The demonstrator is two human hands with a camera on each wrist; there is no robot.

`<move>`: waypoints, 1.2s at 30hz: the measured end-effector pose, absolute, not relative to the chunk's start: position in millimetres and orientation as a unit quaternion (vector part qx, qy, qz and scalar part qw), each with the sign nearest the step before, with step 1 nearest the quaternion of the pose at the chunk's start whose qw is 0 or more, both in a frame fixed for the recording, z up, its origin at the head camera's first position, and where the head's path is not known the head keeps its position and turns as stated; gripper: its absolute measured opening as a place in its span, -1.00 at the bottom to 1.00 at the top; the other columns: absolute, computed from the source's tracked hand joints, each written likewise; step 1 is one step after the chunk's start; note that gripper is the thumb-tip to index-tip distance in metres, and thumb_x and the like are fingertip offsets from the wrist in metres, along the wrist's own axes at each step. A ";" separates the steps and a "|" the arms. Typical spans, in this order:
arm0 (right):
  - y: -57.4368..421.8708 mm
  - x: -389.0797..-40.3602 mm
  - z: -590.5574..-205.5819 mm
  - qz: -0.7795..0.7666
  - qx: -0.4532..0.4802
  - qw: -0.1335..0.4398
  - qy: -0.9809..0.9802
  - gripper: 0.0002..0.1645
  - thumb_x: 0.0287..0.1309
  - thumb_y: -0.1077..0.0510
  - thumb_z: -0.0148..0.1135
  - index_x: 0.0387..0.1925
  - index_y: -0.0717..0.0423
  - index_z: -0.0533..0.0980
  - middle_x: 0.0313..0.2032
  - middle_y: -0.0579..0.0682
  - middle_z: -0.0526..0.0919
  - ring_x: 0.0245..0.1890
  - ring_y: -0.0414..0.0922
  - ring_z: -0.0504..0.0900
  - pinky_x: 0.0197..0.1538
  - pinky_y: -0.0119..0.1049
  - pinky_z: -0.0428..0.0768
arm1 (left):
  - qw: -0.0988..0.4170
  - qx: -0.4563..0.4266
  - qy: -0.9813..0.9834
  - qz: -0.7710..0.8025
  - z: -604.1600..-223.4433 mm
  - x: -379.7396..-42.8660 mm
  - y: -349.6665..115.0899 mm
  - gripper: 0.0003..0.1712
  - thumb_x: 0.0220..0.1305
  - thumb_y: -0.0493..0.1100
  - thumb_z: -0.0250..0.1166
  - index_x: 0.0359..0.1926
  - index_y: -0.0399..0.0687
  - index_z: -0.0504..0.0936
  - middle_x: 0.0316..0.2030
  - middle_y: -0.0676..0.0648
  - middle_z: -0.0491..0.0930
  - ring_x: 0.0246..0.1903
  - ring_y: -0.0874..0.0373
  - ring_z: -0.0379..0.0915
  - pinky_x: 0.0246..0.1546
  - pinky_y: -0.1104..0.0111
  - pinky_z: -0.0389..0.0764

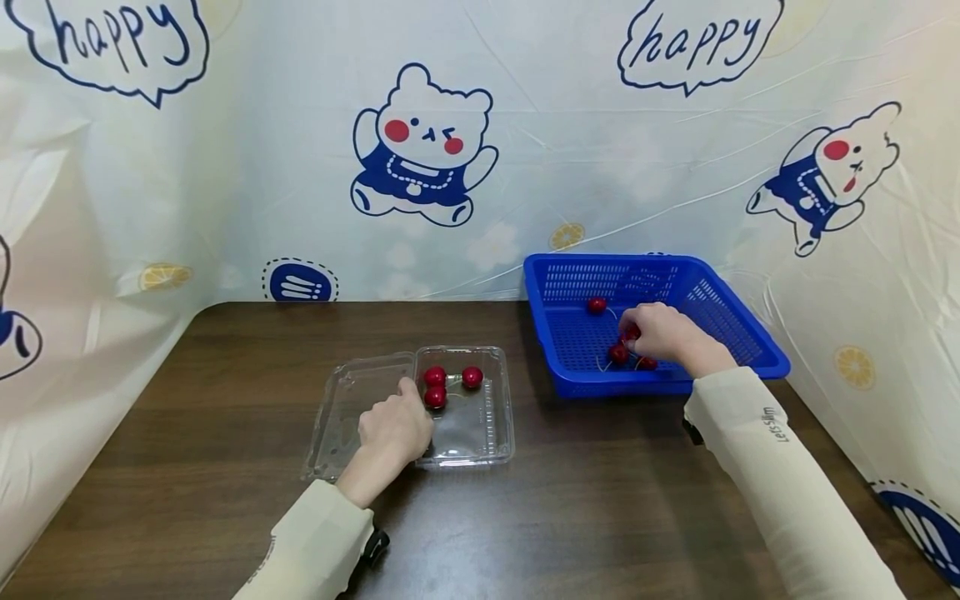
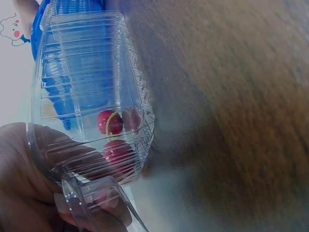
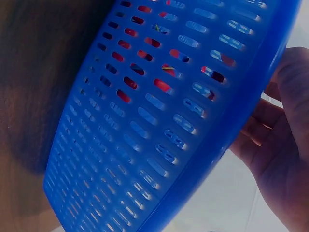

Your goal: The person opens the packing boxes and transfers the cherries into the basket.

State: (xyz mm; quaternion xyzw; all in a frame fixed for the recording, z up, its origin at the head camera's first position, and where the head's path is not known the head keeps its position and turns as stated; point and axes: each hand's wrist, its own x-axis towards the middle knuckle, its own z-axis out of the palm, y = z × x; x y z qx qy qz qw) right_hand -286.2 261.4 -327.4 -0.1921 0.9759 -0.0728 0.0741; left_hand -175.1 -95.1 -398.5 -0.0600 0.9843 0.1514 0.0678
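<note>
A clear plastic clamshell box [image 1: 480,433] lies with its lid folded out to the left on the table. Three red cherries [image 1: 472,377] rest in its far part; in the left wrist view, cherries [image 2: 118,155] show through its ribbed wall. My left hand [image 1: 396,429] grips the box's hinge side, thumb over the wall, fingers at the lid edge. Inside the blue basket [image 1: 558,367], my right hand [image 1: 660,333] pinches a dark red cherry [image 1: 632,332] among other stemmed cherries [image 1: 618,354]. In the right wrist view, the basket wall partly hides my right hand [image 3: 280,130].
A brown wooden table [image 1: 585,500] carries both containers. One cherry [image 1: 597,305] sits apart toward the basket's back. A printed curtain [image 1: 300,167] hangs behind and at both sides, close to the basket's far edge.
</note>
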 end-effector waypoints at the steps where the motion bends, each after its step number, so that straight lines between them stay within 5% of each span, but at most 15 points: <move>1: 261.1 -285.8 -327.5 -0.073 -0.191 0.077 0.976 -0.68 0.08 0.31 0.24 -0.08 0.27 0.59 -0.25 0.22 0.70 -0.36 0.03 0.59 -0.13 0.09 0.67 | 0.068 -0.060 0.984 0.151 -398.4 -175.1 -95.1 -0.71 0.21 -0.18 0.04 -0.14 -0.31 0.32 -0.39 -0.37 0.66 -0.45 -0.25 0.58 -0.50 -0.03 0.55; 17: 259.7 -283.5 -331.1 -0.087 -0.163 0.130 0.974 -0.59 0.15 0.26 0.22 0.06 0.25 0.53 -0.10 0.28 0.68 -0.28 0.07 0.63 -0.05 0.17 0.64 | 0.065 -0.056 0.985 0.151 -398.9 -174.9 -95.7 -0.72 0.22 -0.18 0.04 -0.15 -0.31 0.32 -0.41 -0.35 0.66 -0.47 -0.24 0.58 -0.52 0.00 0.54; 36: 256.8 -284.9 -332.1 -0.060 -0.163 0.123 0.977 -0.61 0.14 0.28 0.17 0.04 0.25 0.55 -0.18 0.23 0.69 -0.31 0.05 0.58 -0.09 0.14 0.64 | 0.045 -0.052 0.985 0.160 -398.7 -173.0 -96.1 -0.76 0.18 -0.22 0.02 -0.19 -0.31 0.33 -0.36 -0.41 0.68 -0.39 -0.31 0.60 -0.49 -0.08 0.55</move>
